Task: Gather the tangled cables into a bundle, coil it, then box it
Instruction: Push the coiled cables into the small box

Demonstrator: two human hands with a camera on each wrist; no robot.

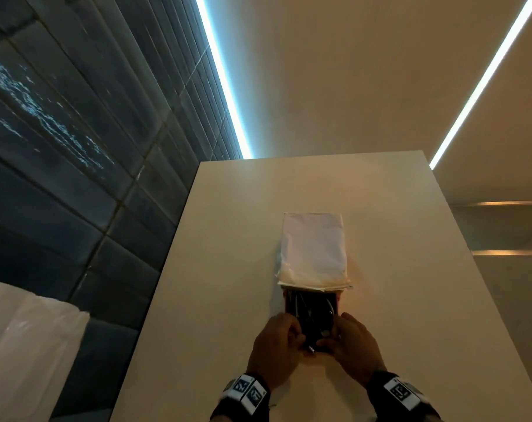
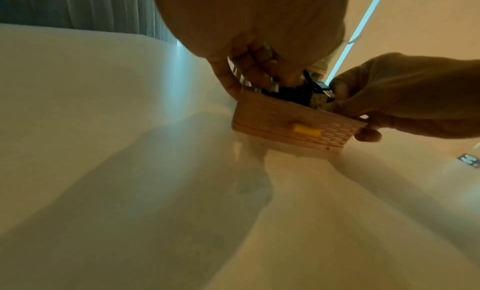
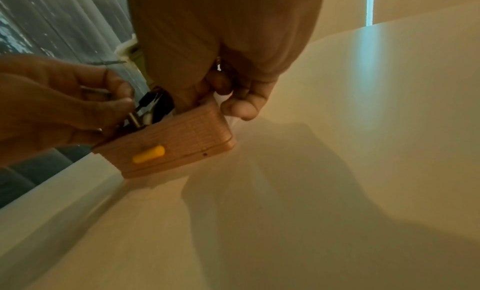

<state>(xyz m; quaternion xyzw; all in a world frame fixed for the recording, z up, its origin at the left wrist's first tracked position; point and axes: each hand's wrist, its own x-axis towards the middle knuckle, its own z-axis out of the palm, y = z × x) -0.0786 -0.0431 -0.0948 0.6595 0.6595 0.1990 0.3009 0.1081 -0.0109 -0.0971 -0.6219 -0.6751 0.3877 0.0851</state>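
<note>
A small tan box [image 1: 286,303] with a brick-textured front [image 2: 291,118] and a yellow latch [image 3: 148,154] sits on the table, its white lid [image 1: 313,248] swung open away from me. Black cables [image 1: 313,312] lie coiled inside it. My left hand [image 1: 301,339] is at the box's near left corner and pinches a cable plug [image 3: 135,115] just above the rim. My right hand [image 1: 331,336] grips the near right corner, fingers curled over the edge [image 3: 241,108] and thumb under the front [image 2: 369,134]. Most of the bundle is hidden by my hands.
The pale table [image 1: 228,269] is narrow, with its left edge beside a dark padded wall [image 1: 76,178] and its far edge beyond the lid. A white translucent object [image 1: 24,345] stands at the lower left, off the table.
</note>
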